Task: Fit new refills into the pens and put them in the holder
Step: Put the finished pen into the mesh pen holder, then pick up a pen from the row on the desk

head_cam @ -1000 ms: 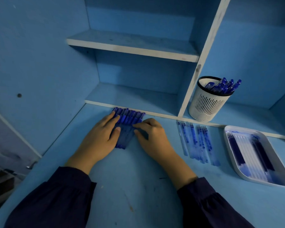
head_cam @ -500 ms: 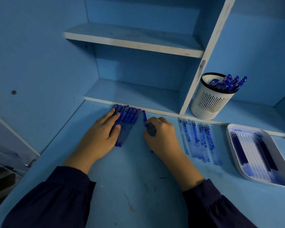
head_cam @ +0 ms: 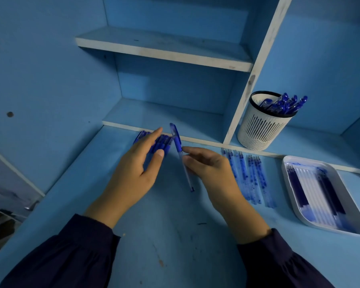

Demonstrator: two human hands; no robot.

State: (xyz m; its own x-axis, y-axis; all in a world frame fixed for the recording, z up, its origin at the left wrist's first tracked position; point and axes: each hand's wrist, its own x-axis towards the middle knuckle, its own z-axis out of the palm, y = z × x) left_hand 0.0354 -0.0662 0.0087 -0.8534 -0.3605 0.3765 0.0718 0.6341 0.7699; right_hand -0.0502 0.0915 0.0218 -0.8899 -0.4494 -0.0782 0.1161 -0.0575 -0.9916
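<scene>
Dim, even light with a heavy blue cast covers the whole frame. Soft shadows sit under the upper shelf [head_cam: 164, 48] and beneath both hands on the table [head_cam: 175, 235]. The white tray [head_cam: 289, 179] at lower right is smeared by blur. Straight shelf edges bow toward the frame's borders from wide-angle distortion.

Pen [head_cam: 180, 154] in right hand [head_cam: 212, 169]

Pen row [head_cam: 154, 142] under my left hand [head_cam: 133, 175]; one pen [head_cam: 180, 154] in my right hand [head_cam: 212, 173]; used refills [head_cam: 247, 175] rightward; tray [head_cam: 289, 179] far right; holder [head_cam: 260, 127] behind, on shelf [head_cam: 320, 142].
</scene>
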